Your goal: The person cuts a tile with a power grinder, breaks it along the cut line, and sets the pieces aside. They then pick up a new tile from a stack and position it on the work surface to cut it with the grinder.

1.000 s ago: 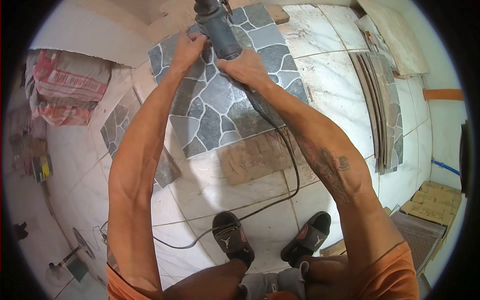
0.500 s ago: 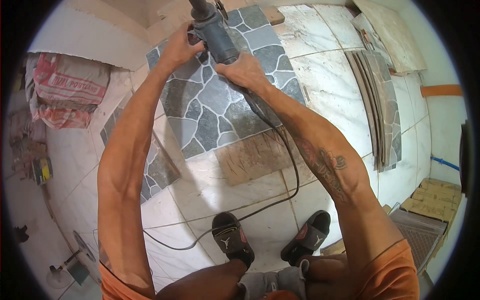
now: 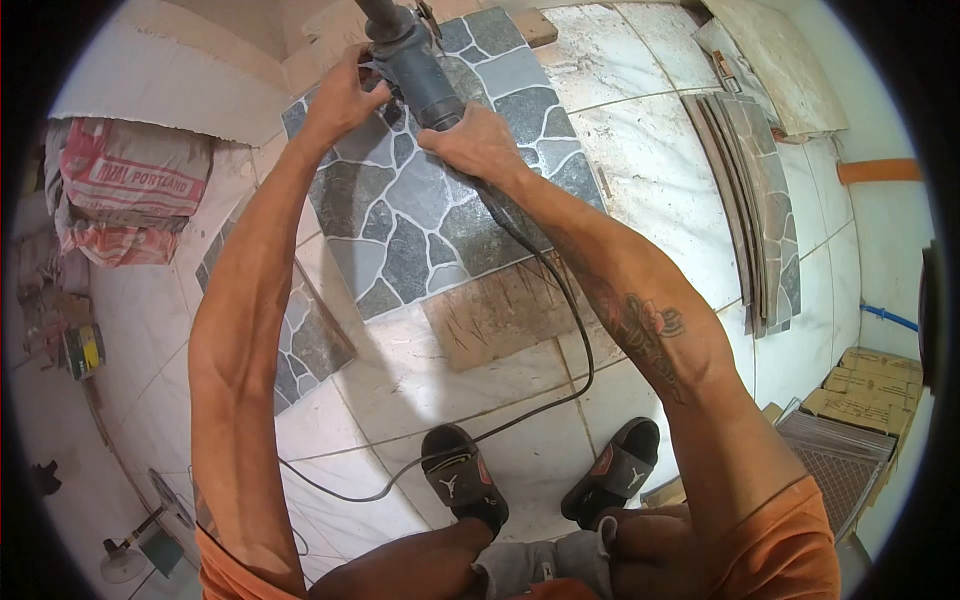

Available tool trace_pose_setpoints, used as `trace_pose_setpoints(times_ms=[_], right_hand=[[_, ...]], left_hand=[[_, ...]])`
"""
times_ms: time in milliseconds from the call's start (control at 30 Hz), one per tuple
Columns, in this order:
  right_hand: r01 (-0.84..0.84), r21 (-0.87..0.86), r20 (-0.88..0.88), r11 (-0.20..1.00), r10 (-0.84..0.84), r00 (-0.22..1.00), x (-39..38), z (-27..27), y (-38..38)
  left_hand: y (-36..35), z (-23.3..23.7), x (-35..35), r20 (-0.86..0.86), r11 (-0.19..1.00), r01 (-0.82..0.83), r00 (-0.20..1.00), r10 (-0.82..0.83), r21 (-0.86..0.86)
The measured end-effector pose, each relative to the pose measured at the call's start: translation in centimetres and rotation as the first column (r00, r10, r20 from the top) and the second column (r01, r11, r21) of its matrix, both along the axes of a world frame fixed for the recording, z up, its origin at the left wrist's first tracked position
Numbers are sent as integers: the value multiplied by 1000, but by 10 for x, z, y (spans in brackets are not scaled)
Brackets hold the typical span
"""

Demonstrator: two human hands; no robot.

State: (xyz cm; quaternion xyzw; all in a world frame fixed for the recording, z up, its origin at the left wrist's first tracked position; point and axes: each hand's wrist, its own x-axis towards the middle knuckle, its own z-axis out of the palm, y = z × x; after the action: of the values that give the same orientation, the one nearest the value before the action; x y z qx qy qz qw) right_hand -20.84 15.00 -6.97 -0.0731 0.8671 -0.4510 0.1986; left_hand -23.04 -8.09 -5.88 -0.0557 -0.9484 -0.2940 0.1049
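A corded power tool with a dark grey cylindrical body lies over a stone-patterned tile with white joint lines. My right hand wraps the rear of the body, where a black cord comes out. At its far left side my left hand curls its thumb and fingers around a dark part of the tool. A grey tube rises from the front end. The underside of the tool is hidden. Beneath the tile's near edge shows a scratched brown board.
Several stacked tiles stand at the right, and a cut tile piece lies at the left. Cement bags rest by the left wall. The cord loops past my sandals. Cardboard boxes sit at the lower right.
The view has shifted slightly, so the tool, both hands and the tile appear a little farther left. Both hands keep the same hold on the tool.
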Motion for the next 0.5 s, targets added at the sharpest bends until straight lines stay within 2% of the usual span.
trace_pose_setpoints(times_ms=[133,333,500], right_hand=[[-11,3,-4,1000,11,1000,-1,-1,0],[-55,22,12,998,55,998,-4,-8,-2],[-50,4,-6,999,50,999,0,-4,-1]], left_hand=[[-8,-7,-2,-32,999,1,999,0,38],[-9,-3,2,-90,999,3,996,-6,-38],[-1,12,11,-47,994,-37,998,32,-106]])
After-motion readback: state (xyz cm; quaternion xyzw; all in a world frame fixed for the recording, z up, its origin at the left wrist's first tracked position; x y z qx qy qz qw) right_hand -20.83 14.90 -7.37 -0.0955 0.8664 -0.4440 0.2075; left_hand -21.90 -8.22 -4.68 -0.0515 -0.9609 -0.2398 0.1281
